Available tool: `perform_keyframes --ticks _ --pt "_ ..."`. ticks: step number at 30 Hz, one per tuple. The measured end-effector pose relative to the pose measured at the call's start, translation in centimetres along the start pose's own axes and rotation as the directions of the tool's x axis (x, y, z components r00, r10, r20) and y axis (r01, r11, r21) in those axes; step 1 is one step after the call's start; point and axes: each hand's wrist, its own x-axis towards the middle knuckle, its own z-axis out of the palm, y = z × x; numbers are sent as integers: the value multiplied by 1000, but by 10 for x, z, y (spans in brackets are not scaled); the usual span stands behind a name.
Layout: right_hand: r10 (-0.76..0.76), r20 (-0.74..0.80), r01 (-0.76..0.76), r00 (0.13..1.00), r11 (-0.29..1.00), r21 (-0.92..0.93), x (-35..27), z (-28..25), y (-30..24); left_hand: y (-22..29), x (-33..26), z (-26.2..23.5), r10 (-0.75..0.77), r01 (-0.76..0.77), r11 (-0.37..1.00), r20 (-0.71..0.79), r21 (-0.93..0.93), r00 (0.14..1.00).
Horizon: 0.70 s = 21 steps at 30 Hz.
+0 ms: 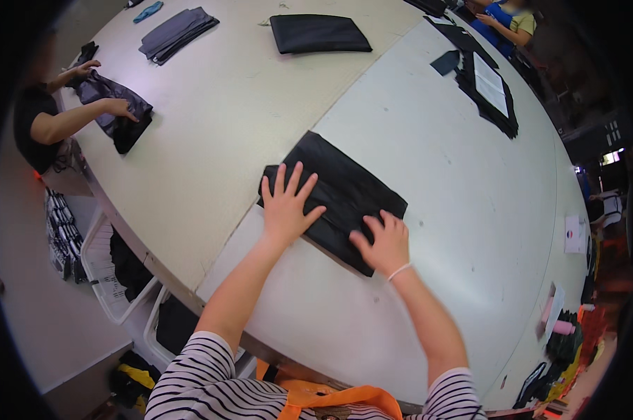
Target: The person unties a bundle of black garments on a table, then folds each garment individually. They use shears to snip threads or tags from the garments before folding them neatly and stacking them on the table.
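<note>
Pressing down flat, the left hand [286,205] lies with its fingers spread wide on the near left part of a folded black garment [334,196], palm against the cloth and gripping nothing. The right hand [384,241] rests on the garment's near right corner, fingers also open and laid flat on the fabric, a thin white band around its wrist. Both forearms come up from the lower edge, out of black-and-white striped sleeves [197,381], with a strip of orange fabric [334,400] between them at the person's chest.

The garment lies as a rough rectangle, turned at an angle, on the pale worktop [428,140], close to the seam where this worktop meets a second, cream-coloured one [225,105] on the left.

Farther off on the cream worktop, a neatly folded black piece [318,33] lies near the far edge, and a stack of grey folded cloth [176,31] sits well to its left. At the left rim another person's hands [106,91] rest on a dark garment [117,112]. On the pale worktop to the far right lies a pile of black pieces [495,105] with a white sheet [490,82] on top; a third person in a blue and yellow top [505,17] sits beyond it.

Below the left worktop edge stand white bins [110,280] holding dark cloth. Along the right rim of the worktop lie a small white card [574,233] and a pink roll [558,325].
</note>
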Motion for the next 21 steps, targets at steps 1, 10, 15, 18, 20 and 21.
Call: perform_keyframes --ticks 1,10,15,18,20,21 --pt "43 148 -52 988 997 54 44 -16 -3 -16 15 2 -13 13 1000 -7 5 1000" --pt "227 -337 -122 914 945 304 426 16 113 -74 80 21 -85 88 985 25 -151 996" --pt "-163 -424 55 891 965 -255 536 36 67 -79 78 28 -134 143 981 79 -127 988" --pt "-483 -313 202 817 751 -629 585 51 63 -80 71 32 -129 142 982 108 -128 986" --pt "-477 -134 265 869 676 -687 603 55 55 -82 66 35 -119 134 982 112 -135 987" --pt "-380 -23 275 925 708 -650 606 50 44 -81 65 35 -117 131 983 108 -128 987"
